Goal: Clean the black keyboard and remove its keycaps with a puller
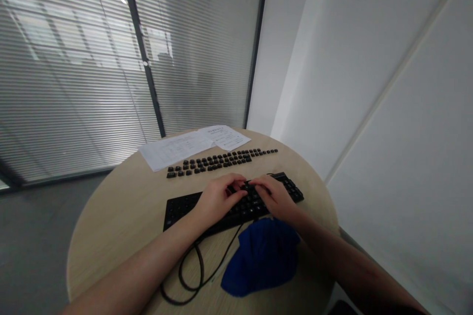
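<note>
A black keyboard [218, 220] lies slanted across a round wooden table, partly hidden beneath my hands. My left hand [219, 196] is over its middle, fingers curled and thumb bent in toward them; whatever is between the tips is too small and dark to make out. Close beside it, my right hand [275, 196] rests over the keys, its fingers stretched toward the left fingertips and the thumb apart. Loose black keycaps [218, 161] stand in several rows beyond the keyboard. Some places on the keyboard's left part seem to lack caps.
Printed paper sheets [177, 147] lie at the table's far side. A crumpled blue cloth [262, 256] sits near me, between my forearms. The looped black cable [201, 275] lies left of it. Beyond the table [111, 226] are a blinds-covered glass partition [199, 59] and a white wall [369, 74].
</note>
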The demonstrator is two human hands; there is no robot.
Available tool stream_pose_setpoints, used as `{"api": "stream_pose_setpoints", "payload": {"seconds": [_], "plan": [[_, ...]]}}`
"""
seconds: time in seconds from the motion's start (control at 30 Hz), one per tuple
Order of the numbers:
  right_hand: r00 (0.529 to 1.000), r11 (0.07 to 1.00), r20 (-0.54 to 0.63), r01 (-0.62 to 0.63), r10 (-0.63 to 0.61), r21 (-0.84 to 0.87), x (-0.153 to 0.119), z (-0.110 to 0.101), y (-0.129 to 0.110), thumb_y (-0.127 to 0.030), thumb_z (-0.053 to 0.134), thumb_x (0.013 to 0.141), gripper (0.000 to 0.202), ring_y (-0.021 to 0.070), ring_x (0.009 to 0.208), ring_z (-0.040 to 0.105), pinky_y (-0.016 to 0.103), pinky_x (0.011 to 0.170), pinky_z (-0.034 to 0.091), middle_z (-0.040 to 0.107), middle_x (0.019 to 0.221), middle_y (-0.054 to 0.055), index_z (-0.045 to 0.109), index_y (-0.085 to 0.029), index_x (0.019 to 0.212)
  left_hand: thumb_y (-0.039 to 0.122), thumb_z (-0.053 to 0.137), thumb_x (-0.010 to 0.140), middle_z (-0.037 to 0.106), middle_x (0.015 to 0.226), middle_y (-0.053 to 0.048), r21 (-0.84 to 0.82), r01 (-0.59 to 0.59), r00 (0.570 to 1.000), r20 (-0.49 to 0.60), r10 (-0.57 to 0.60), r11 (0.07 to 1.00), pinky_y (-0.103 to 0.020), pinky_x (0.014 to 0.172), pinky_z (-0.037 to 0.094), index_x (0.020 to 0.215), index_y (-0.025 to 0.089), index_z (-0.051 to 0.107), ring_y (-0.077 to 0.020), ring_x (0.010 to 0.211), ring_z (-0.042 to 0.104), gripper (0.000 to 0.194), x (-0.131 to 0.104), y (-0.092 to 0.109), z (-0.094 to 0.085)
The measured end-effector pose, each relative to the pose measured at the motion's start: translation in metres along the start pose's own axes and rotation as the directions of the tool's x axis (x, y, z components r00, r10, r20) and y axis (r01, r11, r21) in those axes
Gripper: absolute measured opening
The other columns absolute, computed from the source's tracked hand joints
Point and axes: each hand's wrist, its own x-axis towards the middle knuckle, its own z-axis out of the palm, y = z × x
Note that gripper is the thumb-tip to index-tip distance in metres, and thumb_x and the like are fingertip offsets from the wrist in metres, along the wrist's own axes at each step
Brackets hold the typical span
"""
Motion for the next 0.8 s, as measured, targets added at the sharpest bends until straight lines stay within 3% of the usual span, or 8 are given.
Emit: {"api": "stream_pose_setpoints", "payload": {"seconds": [0.17, 0.37, 0.47, 0.53, 0.6, 0.67, 0.8], "plan": [[1.0, 0.999, 0.016, -0.026, 0.025, 0.028, 0.002, 0.008, 0.004, -0.026, 0.067, 0.09, 0.016, 0.0143, 0.063, 0.057, 0.029, 0.065, 0.046, 0.065, 0.077, 0.001, 0.072, -0.022, 0.105, 0.021, 0.072, 0.083, 0.071, 0.084, 0.0, -0.053, 0.016, 1.0, 0.026, -0.015, 0.998, -0.024, 0.063, 0.053, 0.107, 0.02, 0.068, -0.0137, 0.072, 0.066, 0.025, -0.002, 0.001, 0.0], [0.997, 0.999, 0.07, 0.018, -0.022, 0.05, 0.005, 0.005, -0.002, -0.024, 0.069, 0.088, 0.014, 0.0132, 0.064, 0.057, 0.028, 0.066, 0.047, 0.067, 0.079, 0.001, 0.074, -0.021, 0.1, 0.018, 0.07, 0.082, 0.07, 0.083, 0.0, 0.018, -0.005, 0.998, 0.057, 0.004, 1.0, -0.025, 0.064, 0.051, 0.106, 0.021, 0.068, -0.0151, 0.074, 0.065, 0.024, -0.003, 0.004, 0.0], [0.99, 1.0, 0.139, 0.023, -0.022, 0.0, 0.013, -0.004, 0.009, -0.028, 0.069, 0.088, 0.014, 0.0126, 0.061, 0.055, 0.027, 0.064, 0.046, 0.066, 0.078, 0.001, 0.073, -0.02, 0.099, 0.026, 0.071, 0.084, 0.071, 0.091, -0.002, 0.123, -0.024, 0.998, 0.064, 0.016, 0.992, -0.029, 0.072, 0.053, 0.111, 0.021, 0.067, -0.0176, 0.079, 0.067, 0.028, -0.002, 0.004, -0.004], [0.983, 0.994, 0.183, -0.005, 0.024, -0.105, 0.026, -0.013, 0.03, -0.031, 0.069, 0.088, 0.018, 0.0133, 0.064, 0.056, 0.028, 0.066, 0.047, 0.068, 0.08, 0.002, 0.074, -0.019, 0.1, 0.032, 0.07, 0.086, 0.072, 0.1, -0.005, 0.227, -0.009, 0.998, 0.061, -0.005, 0.974, -0.032, 0.079, 0.054, 0.117, 0.021, 0.065, -0.0198, 0.085, 0.068, 0.034, 0.0, 0.0, -0.011], [0.964, 0.96, 0.217, -0.094, 0.154, -0.262, 0.045, -0.02, 0.062, -0.031, 0.068, 0.088, 0.023, 0.0147, 0.068, 0.059, 0.028, 0.07, 0.048, 0.072, 0.088, 0.004, 0.075, -0.019, 0.106, 0.035, 0.066, 0.089, 0.072, 0.105, -0.007, 0.356, 0.025, 0.995, 0.086, -0.06, 0.934, -0.035, 0.083, 0.053, 0.117, 0.02, 0.066, -0.022, 0.089, 0.068, 0.032, 0.004, -0.01, -0.022], [0.902, 0.872, 0.258, -0.21, 0.347, -0.442, 0.065, -0.026, 0.097, -0.03, 0.067, 0.088, 0.023, 0.0169, 0.076, 0.064, 0.029, 0.076, 0.05, 0.075, 0.094, 0.005, 0.076, -0.02, 0.107, 0.033, 0.062, 0.091, 0.073, 0.102, -0.008, 0.497, 0.052, 0.978, 0.151, -0.146, 0.866, -0.036, 0.083, 0.053, 0.107, 0.019, 0.071, -0.0247, 0.09, 0.069, 0.023, 0.008, -0.021, -0.034], [0.858, 0.801, 0.253, -0.258, 0.447, -0.54, 0.095, -0.025, 0.153, -0.027, 0.067, 0.087, 0.023, 0.0233, 0.09, 0.07, 0.032, 0.083, 0.051, 0.078, 0.1, 0.01, 0.079, -0.016, 0.103, 0.031, 0.059, 0.091, 0.075, 0.092, -0.009, 0.641, 0.108, 0.933, 0.199, -0.3, 0.76, -0.037, 0.08, 0.052, 0.095, 0.02, 0.075, -0.0273, 0.088, 0.07, 0.02, 0.014, -0.036, -0.054]]}}
